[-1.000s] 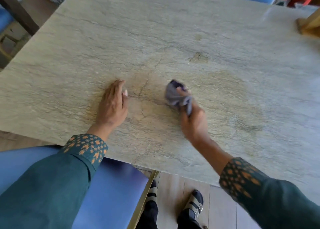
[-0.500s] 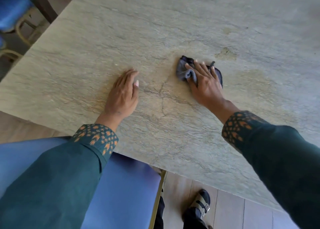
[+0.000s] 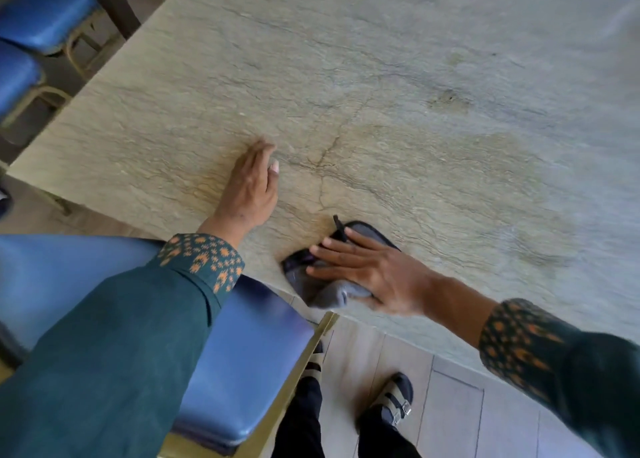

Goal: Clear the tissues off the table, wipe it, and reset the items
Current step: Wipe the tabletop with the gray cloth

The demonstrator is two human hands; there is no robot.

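A grey cloth (image 3: 322,293) with a dark edge lies at the near edge of the stone-patterned table (image 3: 398,86), part of it hanging over the edge. My right hand (image 3: 367,270) lies flat on the cloth with straight, spread fingers and presses it onto the table. My left hand (image 3: 251,187) rests flat on the tabletop to the left of the cloth and farther in, fingers together, holding nothing. No tissues are in view.
A blue padded chair (image 3: 242,353) with a gold frame stands tucked at the near edge under my left arm. Two more blue chairs (image 3: 41,14) stand at the far left. My sandalled feet (image 3: 394,402) stand on the pale floor below.
My right hand has dragged the cloth from the middle of the table back to the near edge. My left hand has stayed flat in the same spot.
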